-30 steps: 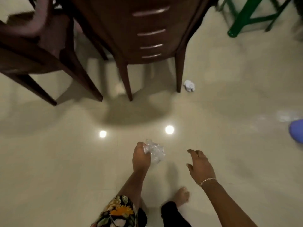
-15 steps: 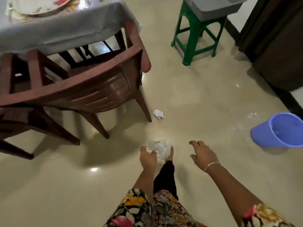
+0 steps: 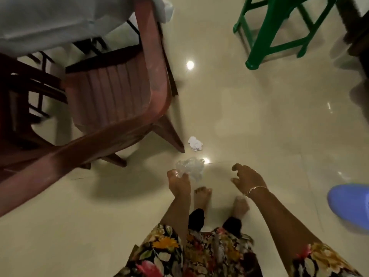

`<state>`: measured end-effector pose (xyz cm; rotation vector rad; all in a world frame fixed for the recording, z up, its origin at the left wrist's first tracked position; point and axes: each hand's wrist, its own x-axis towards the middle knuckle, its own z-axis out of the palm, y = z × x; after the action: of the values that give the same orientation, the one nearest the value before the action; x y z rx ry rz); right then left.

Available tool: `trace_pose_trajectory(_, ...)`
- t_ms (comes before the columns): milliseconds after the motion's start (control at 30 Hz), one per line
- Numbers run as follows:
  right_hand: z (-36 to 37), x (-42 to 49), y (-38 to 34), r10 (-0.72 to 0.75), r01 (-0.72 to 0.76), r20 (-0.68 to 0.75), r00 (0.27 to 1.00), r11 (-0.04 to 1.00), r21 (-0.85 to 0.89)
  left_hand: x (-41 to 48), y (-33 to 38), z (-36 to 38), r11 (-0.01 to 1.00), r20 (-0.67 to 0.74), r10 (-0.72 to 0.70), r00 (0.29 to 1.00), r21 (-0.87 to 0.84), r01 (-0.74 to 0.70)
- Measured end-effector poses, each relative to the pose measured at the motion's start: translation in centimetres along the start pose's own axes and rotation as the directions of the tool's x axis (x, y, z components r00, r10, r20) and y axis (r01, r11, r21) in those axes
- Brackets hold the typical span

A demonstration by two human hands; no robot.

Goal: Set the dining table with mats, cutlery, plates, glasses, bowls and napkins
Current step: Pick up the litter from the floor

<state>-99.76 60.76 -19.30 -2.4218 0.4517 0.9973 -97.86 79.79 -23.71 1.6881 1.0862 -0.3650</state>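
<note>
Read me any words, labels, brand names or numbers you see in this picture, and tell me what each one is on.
No text can be read anywhere.
The brown chair, green stool, blue bucket, the crumpled clear plastic held in the left hand and the white wad show no lettering.
The dress carries only a flower print.

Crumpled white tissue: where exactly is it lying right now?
Head view, near centre: the tissue lies on the floor just right of the nearest chair leg, beyond the left hand.

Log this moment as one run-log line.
left hand: grips crumpled clear plastic | right hand: empty, loosely curled | floor: crumpled white wad beside chair leg
</note>
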Motion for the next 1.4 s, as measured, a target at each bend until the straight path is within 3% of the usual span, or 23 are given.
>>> trace_pose_trajectory(333,6.9,21.7,2.5,-0.109,0.107,0.061,0.992,0.993,0.044,8.3,-3.9,9.5,0.962,-0.270,-0.114,0.956,-0.270,0.039)
trace_pose_trajectory(433,9.9,27.7,3.5,-0.108,0.103,0.051,0.993,0.991,0.085,11.0,-4.0,11.4,0.885,-0.308,-0.236,0.922,-0.460,0.073)
trace_pose_trajectory(567,13.7,34.3,3.4,-0.090,0.082,0.040,0.995,0.982,0.173,13.3,-2.2,12.2,0.744,-0.229,-0.328,0.916,-0.661,0.101)
trace_pose_trajectory(733,17.0,40.2,0.9,-0.131,0.125,0.033,0.991,0.981,0.149,14.4,-0.6,12.4,0.694,-0.147,-0.379,0.914,-0.698,0.175)
trace_pose_trajectory(1100,19.8,44.5,-2.4,-0.065,0.068,0.060,0.996,0.997,-0.040,15.4,0.6,12.4,0.668,-0.016,-0.351,0.936,-0.705,0.239)
trace_pose_trajectory(1267,19.8,44.3,-0.3,-0.061,0.063,0.093,0.994,0.998,-0.016,15.2,-0.2,12.6,0.687,-0.047,-0.373,0.926,-0.685,0.242)
trace_pose_trajectory(1400,18.7,42.3,1.6,-0.085,0.084,0.002,0.996,0.993,0.082,15.1,-1.7,12.9,0.737,-0.117,-0.401,0.909,-0.630,0.244)
